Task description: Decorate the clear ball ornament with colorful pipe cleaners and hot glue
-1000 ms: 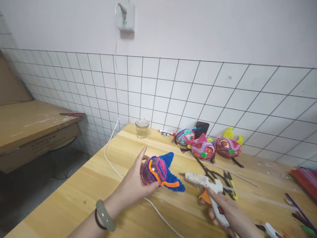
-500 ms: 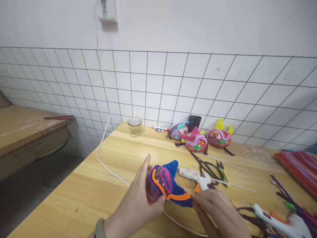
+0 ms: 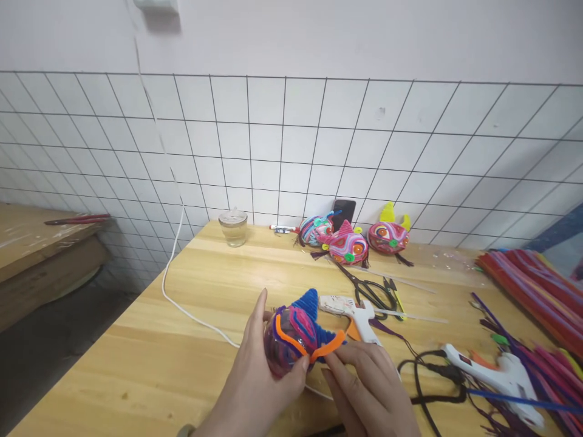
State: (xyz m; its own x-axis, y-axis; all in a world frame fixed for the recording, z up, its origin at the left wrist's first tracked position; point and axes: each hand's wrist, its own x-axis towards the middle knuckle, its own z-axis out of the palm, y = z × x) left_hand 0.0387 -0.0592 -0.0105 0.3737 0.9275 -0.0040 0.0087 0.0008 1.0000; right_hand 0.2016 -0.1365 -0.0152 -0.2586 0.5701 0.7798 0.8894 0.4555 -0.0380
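Note:
My left hand is wrapped round a fish-shaped ornament, a clear ball partly covered with pink and purple pipe cleaners. Its fin and tail are blue pipe cleaner; the blue fin points up. An orange pipe cleaner runs in a curve along the ball and on over the tail, its far end standing up loose. The fingers of my right hand are pressed together at the tail, against the lower edge of the orange strip; their exact grip is partly hidden.
A white glue gun lies beyond my right hand, another glue gun at the right with cables. Scissors, finished fish ornaments, a phone and a glass cup stand farther back. Pipe cleaner bundles lie right.
My right hand has moved left, from the tail's tip closer to the ball. The orange strip's end has come free and lifts off the tail. The view has shifted right and down.

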